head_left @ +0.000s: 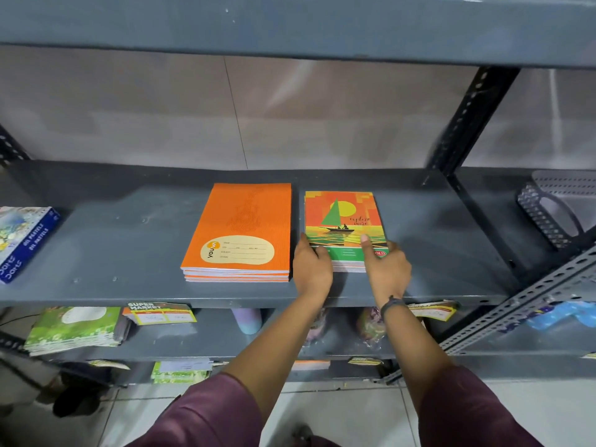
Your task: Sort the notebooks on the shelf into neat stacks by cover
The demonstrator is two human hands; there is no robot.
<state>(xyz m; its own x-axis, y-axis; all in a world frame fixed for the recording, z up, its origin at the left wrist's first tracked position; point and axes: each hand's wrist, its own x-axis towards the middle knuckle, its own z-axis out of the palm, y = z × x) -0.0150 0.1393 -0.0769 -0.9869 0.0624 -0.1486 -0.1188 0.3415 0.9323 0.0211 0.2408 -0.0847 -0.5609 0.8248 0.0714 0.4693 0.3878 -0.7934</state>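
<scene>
**Sorting looks nearly finished**

The sailboat-cover stack [345, 230] sits mid-shelf, just beside the orange stack [240, 233] — 2 piles, each with 1 cover. The left hand [312, 267] and right hand [385, 266] press its front corners, fingers loosely spread, apparently squaring the edges. What remains seems only alignment. The grey shelf [129, 233] lies bare on both sides; the upright post [464, 130] stands well apart.

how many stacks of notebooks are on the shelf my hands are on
2. The orange stack lies mid-shelf; the sailboat-cover stack sits just right of it, with the left hand and right hand at its front edge.
</scene>
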